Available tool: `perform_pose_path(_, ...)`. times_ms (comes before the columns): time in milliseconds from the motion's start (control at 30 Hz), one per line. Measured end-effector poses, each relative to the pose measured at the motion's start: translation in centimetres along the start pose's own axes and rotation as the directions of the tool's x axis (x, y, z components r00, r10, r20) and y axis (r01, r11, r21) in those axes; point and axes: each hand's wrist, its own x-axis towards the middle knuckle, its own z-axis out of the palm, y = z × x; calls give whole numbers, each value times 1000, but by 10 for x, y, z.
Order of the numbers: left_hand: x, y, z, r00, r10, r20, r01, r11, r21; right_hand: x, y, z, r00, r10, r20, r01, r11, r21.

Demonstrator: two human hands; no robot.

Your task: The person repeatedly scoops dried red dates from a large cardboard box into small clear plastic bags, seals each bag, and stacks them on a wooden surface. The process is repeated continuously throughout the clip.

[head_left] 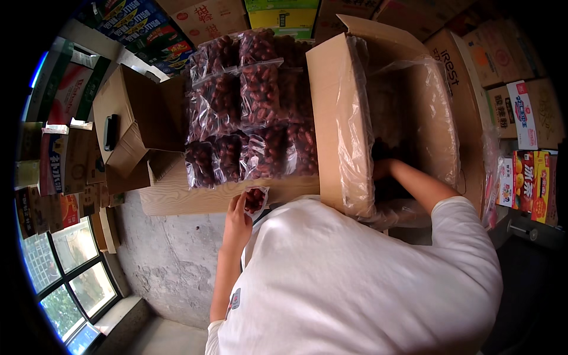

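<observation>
My left hand (239, 212) grips the rim of a small clear plastic bag (256, 199) with some dried red dates in it, at the front edge of a wood-grain table (191, 202). My right forearm reaches down into a large cardboard box (341, 133) lined with clear plastic film. Part of my right hand (382, 168) shows by the box's inner wall; its fingers are hidden in the shadow, beside dark contents that I cannot make out well. Behind the small bag, filled bags of red dates (259, 95) are stacked in rows on the table.
An opened cardboard box (133, 115) with a dark green object (110, 132) on its flap stands at the left. Printed cartons (208, 17) line the back, and more cartons (528, 182) stand at the right. A window (71, 270) is at the lower left.
</observation>
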Motion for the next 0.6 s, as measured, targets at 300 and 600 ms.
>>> perform_pose_path(300, 2, 0, -1, 999, -12, 44, 12, 1000, 12, -5, 17, 24, 973, -75, -219, 59, 995, -79)
perform_pose_path(600, 5, 0, 1, 993, -71, 90, 74, 997, -28, 36, 76, 44, 962, -52, -268, -6, 978, -211)
